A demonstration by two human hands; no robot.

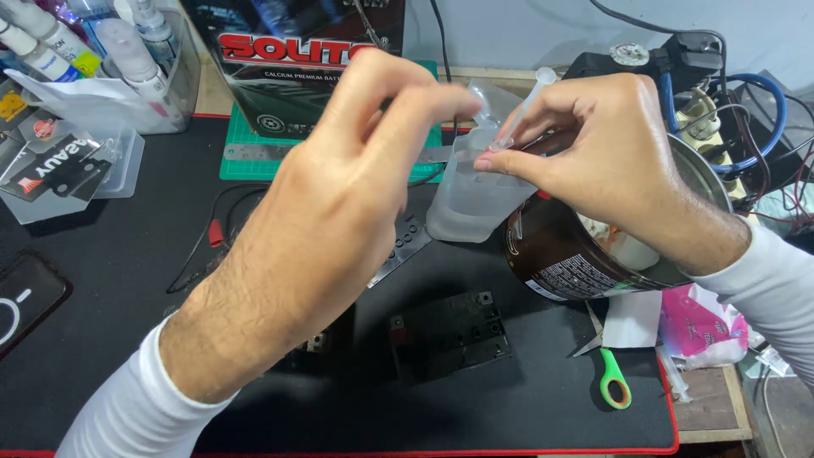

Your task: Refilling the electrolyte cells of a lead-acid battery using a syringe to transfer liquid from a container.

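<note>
My left hand [339, 195] is raised over the black mat, with its fingertips pinched at the top of a clear plastic container [471, 199] holding clear liquid. My right hand [606, 161] grips a thin clear syringe [521, 110] whose tip points down into the container's mouth. A small black battery block [449, 335] lies on the mat below both hands, partly hidden by my left forearm. Both sleeves are white.
A dark round tin [564, 259] stands right of the container. Green-handled scissors [612, 382] and a pink packet [704, 326] lie at the right. A dark box [288, 59] stands behind; spray bottles [127, 51] far left; a phone [21, 305] at the left edge; cables [746, 110] far right.
</note>
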